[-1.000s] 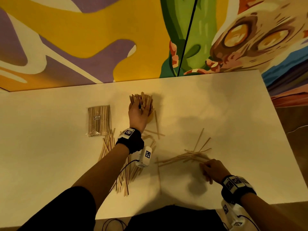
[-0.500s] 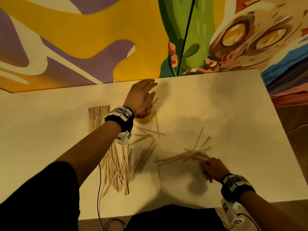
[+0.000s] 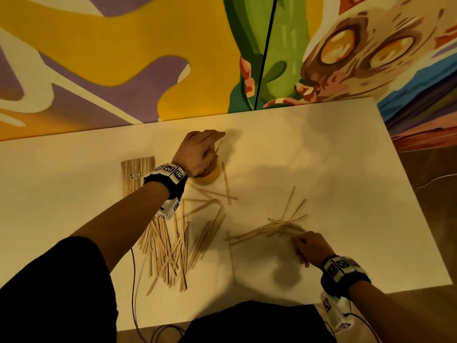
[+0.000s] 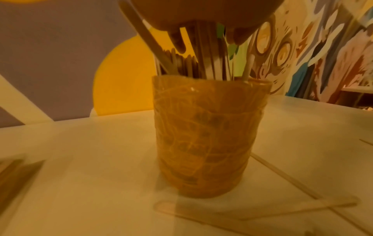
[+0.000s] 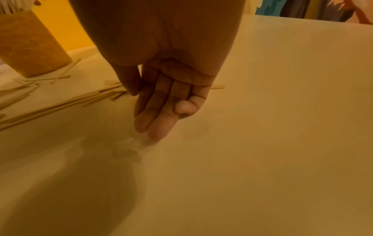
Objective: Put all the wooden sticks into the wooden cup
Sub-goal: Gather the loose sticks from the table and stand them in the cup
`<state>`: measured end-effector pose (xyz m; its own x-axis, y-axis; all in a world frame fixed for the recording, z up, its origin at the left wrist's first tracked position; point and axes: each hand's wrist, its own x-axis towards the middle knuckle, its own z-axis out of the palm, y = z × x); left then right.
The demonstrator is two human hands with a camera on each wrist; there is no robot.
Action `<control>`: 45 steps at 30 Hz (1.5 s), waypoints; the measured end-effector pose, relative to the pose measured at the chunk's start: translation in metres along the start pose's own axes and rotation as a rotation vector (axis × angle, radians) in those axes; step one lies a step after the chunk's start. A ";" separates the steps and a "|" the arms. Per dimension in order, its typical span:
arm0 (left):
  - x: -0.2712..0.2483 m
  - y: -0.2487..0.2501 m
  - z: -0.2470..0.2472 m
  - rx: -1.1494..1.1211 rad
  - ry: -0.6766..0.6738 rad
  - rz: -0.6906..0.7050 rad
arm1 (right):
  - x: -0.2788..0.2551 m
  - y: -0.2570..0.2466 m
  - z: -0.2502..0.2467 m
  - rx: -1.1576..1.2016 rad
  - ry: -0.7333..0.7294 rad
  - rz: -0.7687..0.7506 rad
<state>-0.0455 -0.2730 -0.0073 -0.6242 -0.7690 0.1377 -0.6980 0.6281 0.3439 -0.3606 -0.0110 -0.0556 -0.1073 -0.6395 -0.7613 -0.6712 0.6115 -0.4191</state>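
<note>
The wooden cup (image 3: 209, 176) stands at the table's middle back, with several sticks (image 4: 201, 63) upright in it. My left hand (image 3: 200, 152) lies over the stick tops with its fingers stretched forward; in the left wrist view the palm (image 4: 201, 12) sits on top of them above the cup (image 4: 210, 135). Loose sticks lie in a big pile (image 3: 170, 251) at front left. A smaller crossed group (image 3: 269, 229) lies at the right. My right hand (image 3: 311, 246) rests at that group's near end, with straight fingers (image 5: 159, 118) on the table and the thumb against the sticks (image 5: 60, 103).
A wrapped packet of sticks (image 3: 136, 174) lies left of the cup. A few single sticks (image 3: 217, 194) lie just in front of the cup. A painted wall (image 3: 123, 58) runs along the white table's (image 3: 346, 157) far edge. A cable (image 3: 133, 293) hangs over the near edge.
My left hand has let go of the bundle it held in the cup and now lies flat over the stick tops, with the arm swung left. The right hand has barely moved.
</note>
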 end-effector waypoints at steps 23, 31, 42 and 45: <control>-0.118 0.035 -0.050 -0.308 0.307 -0.377 | -0.008 0.013 0.029 -0.086 0.240 -0.011; -0.329 0.099 0.016 -0.595 0.002 -1.057 | -0.015 0.013 0.043 -0.168 0.212 -0.049; -0.301 0.015 0.035 -0.148 -0.100 -1.209 | -0.010 0.014 0.052 -0.220 0.189 -0.092; -0.273 0.002 0.040 -0.136 -0.163 -1.203 | -0.009 0.013 0.053 -0.221 0.197 -0.069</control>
<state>0.1093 -0.0574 -0.0812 0.3505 -0.8211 -0.4504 -0.8245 -0.4987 0.2675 -0.3296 0.0274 -0.0803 -0.1812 -0.7674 -0.6151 -0.8230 0.4606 -0.3323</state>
